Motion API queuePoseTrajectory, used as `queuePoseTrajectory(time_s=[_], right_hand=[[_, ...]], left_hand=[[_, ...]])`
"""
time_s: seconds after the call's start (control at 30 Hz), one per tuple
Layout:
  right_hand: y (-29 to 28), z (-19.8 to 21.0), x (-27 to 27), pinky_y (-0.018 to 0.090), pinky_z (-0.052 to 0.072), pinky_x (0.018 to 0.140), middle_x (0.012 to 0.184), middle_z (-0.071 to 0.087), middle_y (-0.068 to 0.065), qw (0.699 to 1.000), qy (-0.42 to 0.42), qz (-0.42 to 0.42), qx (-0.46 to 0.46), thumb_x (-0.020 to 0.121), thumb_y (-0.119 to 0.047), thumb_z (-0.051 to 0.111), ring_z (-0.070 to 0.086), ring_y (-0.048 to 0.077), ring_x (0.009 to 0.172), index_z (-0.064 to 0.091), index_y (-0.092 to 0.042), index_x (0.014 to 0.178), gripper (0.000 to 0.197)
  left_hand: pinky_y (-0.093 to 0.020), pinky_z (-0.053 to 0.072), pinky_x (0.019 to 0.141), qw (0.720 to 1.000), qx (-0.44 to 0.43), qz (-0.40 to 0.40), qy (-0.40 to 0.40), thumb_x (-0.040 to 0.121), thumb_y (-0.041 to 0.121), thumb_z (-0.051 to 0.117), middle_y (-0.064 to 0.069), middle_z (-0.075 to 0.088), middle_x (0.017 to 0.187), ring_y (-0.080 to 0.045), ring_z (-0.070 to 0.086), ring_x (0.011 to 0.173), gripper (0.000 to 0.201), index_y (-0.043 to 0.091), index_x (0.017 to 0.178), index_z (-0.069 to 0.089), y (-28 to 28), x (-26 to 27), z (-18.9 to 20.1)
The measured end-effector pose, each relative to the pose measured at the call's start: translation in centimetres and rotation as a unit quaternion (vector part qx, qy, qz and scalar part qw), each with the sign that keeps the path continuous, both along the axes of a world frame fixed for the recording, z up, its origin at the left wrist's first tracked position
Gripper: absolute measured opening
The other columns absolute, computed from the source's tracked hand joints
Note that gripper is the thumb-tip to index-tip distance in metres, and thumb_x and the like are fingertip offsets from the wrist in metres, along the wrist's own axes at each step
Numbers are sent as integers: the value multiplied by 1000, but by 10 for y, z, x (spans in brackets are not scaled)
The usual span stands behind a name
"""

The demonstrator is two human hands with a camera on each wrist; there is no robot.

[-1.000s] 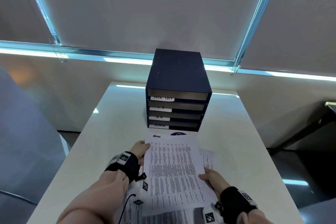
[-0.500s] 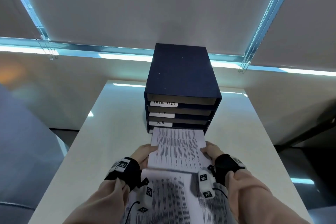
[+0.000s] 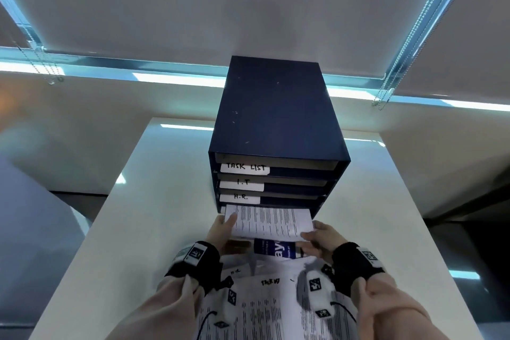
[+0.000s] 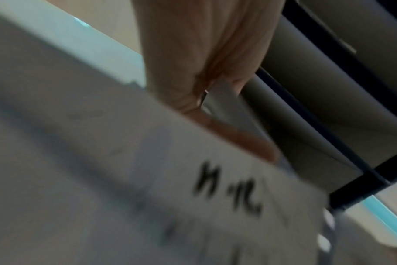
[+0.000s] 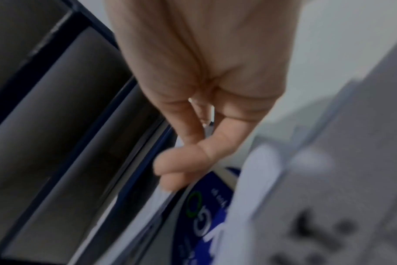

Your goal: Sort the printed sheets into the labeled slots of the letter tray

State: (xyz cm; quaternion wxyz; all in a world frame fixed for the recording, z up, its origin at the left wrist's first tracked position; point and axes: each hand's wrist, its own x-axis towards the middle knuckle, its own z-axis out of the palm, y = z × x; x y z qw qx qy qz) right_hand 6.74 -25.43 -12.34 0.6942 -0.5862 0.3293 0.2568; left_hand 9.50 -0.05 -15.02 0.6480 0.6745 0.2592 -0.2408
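Both hands, left hand (image 3: 220, 232) and right hand (image 3: 317, 239), pinch the printed sheet (image 3: 269, 222) half inside the letter tray (image 3: 276, 107)'s bottom slot at lower centre; uneven pushing could buckle it.

Bottom slot label (image 3: 222, 209) behind sheet (image 3: 269, 222)

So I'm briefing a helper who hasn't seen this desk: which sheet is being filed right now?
Start at the dark blue letter tray at the table's far end. Below its H.R. label, one printed sheet juts from the bottom slot. It alone is pinched by the left hand and right hand; the others lie flat.
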Motion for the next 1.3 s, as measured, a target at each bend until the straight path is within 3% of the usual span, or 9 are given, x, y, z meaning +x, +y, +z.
queuePoseTrajectory(time_s=[0.1, 0.2, 0.27, 0.4, 0.6, 0.77, 0.83, 1.17, 1.3], right_hand=[[15, -23, 26, 25, 57, 48, 98, 58, 22, 986, 0, -154, 70, 95, 9, 43, 70, 24, 63, 47, -2, 119, 27], [29, -25, 51, 37, 53, 95, 95, 50, 20, 963, -13, -234, 131, 97, 9, 32, 57, 30, 91, 49, 1, 97, 19], [35, -20, 55, 45, 41, 107, 88, 51, 18, 958, -11, -247, 148, 96, 14, 31, 53, 33, 95, 50, 2, 87, 24], [29, 0, 25, 33, 62, 66, 81, 68, 26, 969, -45, -183, 162, 98, 7, 34, 70, 32, 72, 52, 7, 106, 19], [1, 18, -64, 38, 62, 68, 105, 67, 25, 985, -81, -66, 141, 96, -12, 50, 68, 33, 80, 60, 1, 109, 21], [-2, -4, -129, 27, 51, 56, 82, 64, 14, 998, -54, 13, 12, 95, -7, 52, 62, 21, 64, 60, -2, 104, 13], [-2, -15, -144, 25, 47, 50, 80, 61, 13, 998, -55, 21, -18, 93, 0, 53, 58, 18, 62, 59, 2, 108, 16], [14, -6, -173, 29, 51, 56, 107, 58, 19, 993, -36, 92, -64, 63, -17, 70, 61, 27, 94, 59, -16, 111, 49], [13, 2, -179, 28, 47, 56, 99, 62, 17, 991, -61, 108, -54, 60, -13, 78, 62, 26, 86, 55, -13, 115, 60]], left_hand=[[-32, 54, 65, 992, -92, 71, 40, 95, 9, 51, -22, 67, 87, -20, 65, 58, 40, -9, 129, 42, -1, 23, -5], [-35, 59, 67, 976, -190, 102, 16, 96, -2, 42, -26, 57, 123, -21, 71, 79, 35, -12, 130, 41, 2, 35, -5], [-33, 54, 67, 987, -148, 60, 5, 97, 3, 41, -15, 58, 125, -19, 67, 88, 30, -2, 126, 47, 3, 31, 1], [-21, 42, 59, 988, 46, -51, -139, 94, 6, 51, -11, 64, 90, -20, 56, 71, 11, 8, 96, 62, 11, 6, 18], [-23, 45, 53, 958, 71, -186, -205, 88, 25, 65, -11, 67, 70, -19, 58, 59, 21, 6, 79, 62, 35, -58, 47], [-23, 42, 67, 793, 380, -421, -222, 76, 45, 66, 11, 54, 85, -8, 51, 75, 24, 30, 90, 53, 48, -101, 42], [-24, 38, 67, 758, 422, -445, -222, 74, 40, 65, 12, 46, 83, -10, 48, 77, 24, 33, 89, 47, 51, -111, 44], [-23, 38, 61, 791, 383, -459, -127, 68, 25, 74, 9, 44, 84, -11, 46, 73, 35, 28, 85, 43, 45, -150, 49], [-24, 42, 69, 814, 320, -465, -137, 76, 19, 73, 10, 52, 87, -11, 51, 81, 30, 24, 97, 53, 44, -148, 68]])
